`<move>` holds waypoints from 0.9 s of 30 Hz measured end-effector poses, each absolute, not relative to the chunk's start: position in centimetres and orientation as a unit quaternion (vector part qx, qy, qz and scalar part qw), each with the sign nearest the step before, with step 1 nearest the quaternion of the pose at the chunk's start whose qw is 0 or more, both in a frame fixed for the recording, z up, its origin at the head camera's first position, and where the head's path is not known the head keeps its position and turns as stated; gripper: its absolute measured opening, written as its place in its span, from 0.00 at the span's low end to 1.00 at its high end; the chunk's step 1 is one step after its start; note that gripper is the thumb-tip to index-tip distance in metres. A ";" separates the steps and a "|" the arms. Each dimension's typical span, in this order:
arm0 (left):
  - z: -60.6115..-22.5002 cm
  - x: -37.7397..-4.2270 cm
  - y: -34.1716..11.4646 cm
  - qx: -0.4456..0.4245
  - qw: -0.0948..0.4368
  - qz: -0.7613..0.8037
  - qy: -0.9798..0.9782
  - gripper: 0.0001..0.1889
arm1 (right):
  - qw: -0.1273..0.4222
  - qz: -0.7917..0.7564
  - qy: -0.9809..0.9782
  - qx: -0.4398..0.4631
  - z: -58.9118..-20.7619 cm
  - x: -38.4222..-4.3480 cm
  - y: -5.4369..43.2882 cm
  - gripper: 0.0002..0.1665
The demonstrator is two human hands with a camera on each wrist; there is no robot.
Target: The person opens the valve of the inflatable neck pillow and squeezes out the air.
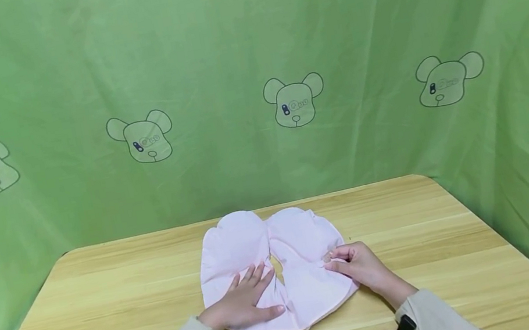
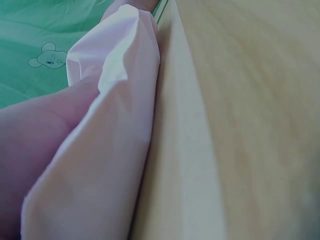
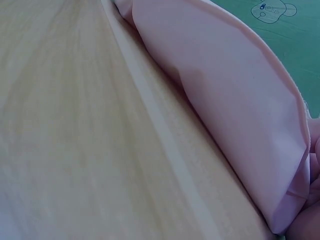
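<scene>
A pale pink, puffy fabric cushion (image 1: 304, 240) lies flat on the table. It has two rounded lobes, with a slit and a narrow hole between them. My left hand (image 1: 246, 301) rests on the left lobe, fingers spread and straight. At the right lobe, my right hand (image 1: 359, 266) pinches a small pale piece (image 1: 327, 258) on the fabric between thumb and fingers; its exact kind is too small to tell. The left wrist view shows the cushion's raised edge (image 2: 115, 130) beside the left hand. Its pink side (image 3: 225, 85) fills much of the right wrist view.
The light wood table (image 1: 109, 310) spreads around the cushion on all sides. A green cloth backdrop (image 1: 200, 40) with bear-head outlines hangs behind the table's far edge and along both sides.
</scene>
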State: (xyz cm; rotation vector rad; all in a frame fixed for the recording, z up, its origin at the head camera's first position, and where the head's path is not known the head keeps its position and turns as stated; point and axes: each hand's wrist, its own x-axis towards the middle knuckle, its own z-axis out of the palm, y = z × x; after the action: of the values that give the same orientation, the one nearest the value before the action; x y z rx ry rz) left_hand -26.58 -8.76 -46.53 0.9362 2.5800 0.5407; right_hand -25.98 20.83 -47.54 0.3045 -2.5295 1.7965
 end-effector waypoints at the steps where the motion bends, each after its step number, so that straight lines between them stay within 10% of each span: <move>1: -46.5 -26.5 -8.7 0.329 0.169 0.189 0.910 0.46 | 0.012 0.575 -0.812 0.097 -47.5 -26.0 20.8 0.09; 27: -47.3 -26.6 -8.9 0.350 0.137 0.162 0.913 0.46 | 0.015 0.571 -0.816 0.091 -47.7 -26.1 20.8 0.09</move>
State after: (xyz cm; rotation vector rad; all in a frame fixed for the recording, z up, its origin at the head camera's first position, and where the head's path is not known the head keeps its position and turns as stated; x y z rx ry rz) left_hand -26.58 -8.87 -47.31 1.0122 2.6410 0.4694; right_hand -26.08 20.78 -47.66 0.2828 -2.5385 1.7769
